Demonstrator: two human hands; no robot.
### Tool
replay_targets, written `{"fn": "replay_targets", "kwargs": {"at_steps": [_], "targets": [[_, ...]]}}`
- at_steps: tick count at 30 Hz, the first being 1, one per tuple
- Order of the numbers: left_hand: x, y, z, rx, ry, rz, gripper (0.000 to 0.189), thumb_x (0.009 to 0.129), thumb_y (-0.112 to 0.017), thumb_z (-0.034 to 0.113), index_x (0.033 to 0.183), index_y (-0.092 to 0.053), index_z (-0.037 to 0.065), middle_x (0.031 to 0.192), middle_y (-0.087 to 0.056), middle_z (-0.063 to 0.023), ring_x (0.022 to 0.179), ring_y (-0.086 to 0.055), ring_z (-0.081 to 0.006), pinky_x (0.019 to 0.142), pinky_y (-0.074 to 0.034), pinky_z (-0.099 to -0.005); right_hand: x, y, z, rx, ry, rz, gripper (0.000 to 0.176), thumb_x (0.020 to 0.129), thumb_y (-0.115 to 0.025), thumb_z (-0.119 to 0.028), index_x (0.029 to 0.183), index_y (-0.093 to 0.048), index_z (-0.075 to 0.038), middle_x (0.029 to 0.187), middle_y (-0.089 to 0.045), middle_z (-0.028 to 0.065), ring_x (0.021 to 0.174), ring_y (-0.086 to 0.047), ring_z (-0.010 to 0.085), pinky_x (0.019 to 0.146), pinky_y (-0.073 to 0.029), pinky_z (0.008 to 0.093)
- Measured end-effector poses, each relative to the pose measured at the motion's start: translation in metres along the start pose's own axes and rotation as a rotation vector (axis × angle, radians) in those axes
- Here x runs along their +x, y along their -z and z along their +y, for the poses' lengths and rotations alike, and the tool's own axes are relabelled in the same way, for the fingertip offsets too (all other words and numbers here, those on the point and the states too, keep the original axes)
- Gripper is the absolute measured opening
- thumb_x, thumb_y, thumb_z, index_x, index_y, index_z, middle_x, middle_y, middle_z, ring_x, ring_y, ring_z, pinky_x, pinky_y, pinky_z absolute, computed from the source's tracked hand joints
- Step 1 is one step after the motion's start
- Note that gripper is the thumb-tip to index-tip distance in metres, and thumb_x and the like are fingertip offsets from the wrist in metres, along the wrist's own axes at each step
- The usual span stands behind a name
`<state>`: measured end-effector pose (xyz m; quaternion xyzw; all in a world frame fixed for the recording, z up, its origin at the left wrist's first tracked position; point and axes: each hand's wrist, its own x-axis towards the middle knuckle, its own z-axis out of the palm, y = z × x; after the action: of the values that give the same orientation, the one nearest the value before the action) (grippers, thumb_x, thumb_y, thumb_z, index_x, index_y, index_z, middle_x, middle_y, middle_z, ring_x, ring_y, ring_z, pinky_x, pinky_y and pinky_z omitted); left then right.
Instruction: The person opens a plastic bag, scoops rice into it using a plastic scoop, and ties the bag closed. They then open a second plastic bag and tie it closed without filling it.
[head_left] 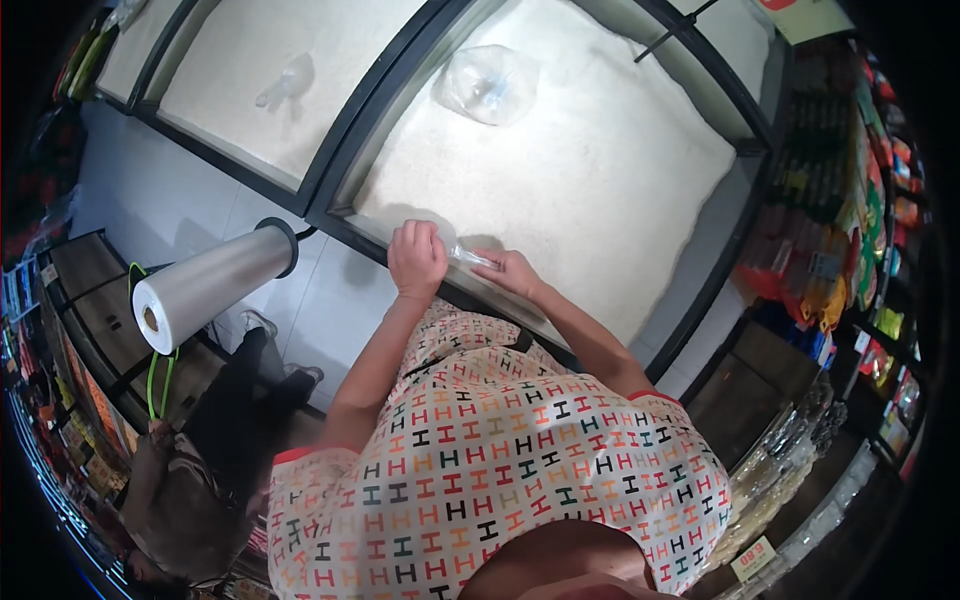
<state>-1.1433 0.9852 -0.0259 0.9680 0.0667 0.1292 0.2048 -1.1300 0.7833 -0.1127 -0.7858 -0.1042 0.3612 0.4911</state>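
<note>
Both my hands are at the near edge of a dark-framed bin filled with white grains. Between them stretches a clear plastic bag, partly crumpled. The fingers of my left hand are curled closed on the bag's left part. My right hand pinches its right end. Farther back, a round clear plastic bag lies on the white grains. In the bin to the left, another crumpled clear piece of plastic rests on white grains.
A roll of clear plastic bags on a dark holder stands left of my hands. Another person is at the lower left. Shelves with colourful packages line the right side, with wrapped goods at the lower right.
</note>
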Motion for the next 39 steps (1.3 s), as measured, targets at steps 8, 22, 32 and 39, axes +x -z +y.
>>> {"fn": "replay_targets", "kwargs": {"at_steps": [8,22,32,39], "targets": [[-0.007,0.002,0.009,-0.008,-0.011,-0.017,0.009,0.08,-0.058,0.01,0.088,-0.057,0.012,0.089,-0.056,-0.0052,0.083,-0.055,-0.0288,0.071,-0.044,-0.0413,-0.026,0.014,0.076,0.381,-0.194,0.394,0.042,0.089,-0.07,-0.028,0.124,-0.063,-0.007,0.089,-0.07,0.0039,0.076,-0.06,0.009,0.072,-0.05,0.025],[-0.017,0.002,0.013,0.056,-0.033,-0.033,0.013,0.079,-0.06,0.009,0.091,-0.056,0.013,0.09,-0.057,-0.0054,0.085,-0.056,-0.029,0.072,-0.044,-0.0412,-0.094,0.016,0.087,0.25,-0.191,0.08,0.038,0.085,-0.073,-0.03,0.119,-0.068,-0.013,0.086,-0.071,0.0038,0.07,-0.058,0.0103,0.069,-0.049,0.0254],[-0.019,-0.002,0.013,0.093,-0.023,-0.035,0.013,0.079,-0.061,0.01,0.09,-0.057,0.014,0.091,-0.057,-0.0038,0.085,-0.056,-0.0278,0.072,-0.044,-0.0408,-0.125,0.084,0.152,0.555,-0.367,0.585,0.029,0.09,-0.068,-0.033,0.102,-0.072,-0.007,0.064,-0.056,-0.0057,0.052,-0.044,0.0019,0.047,-0.035,0.0186],[-0.027,0.0,0.017,0.112,-0.028,-0.031,0.009,0.08,-0.061,0.011,0.087,-0.057,0.014,0.089,-0.057,-0.0034,0.085,-0.056,-0.0271,0.071,-0.044,-0.0404,-0.151,0.078,0.137,0.727,-0.412,0.743,0.032,0.092,-0.064,-0.038,0.078,-0.067,-0.009,0.061,-0.055,-0.0056,0.047,-0.043,0.0023,0.041,-0.031,0.0193]]}}
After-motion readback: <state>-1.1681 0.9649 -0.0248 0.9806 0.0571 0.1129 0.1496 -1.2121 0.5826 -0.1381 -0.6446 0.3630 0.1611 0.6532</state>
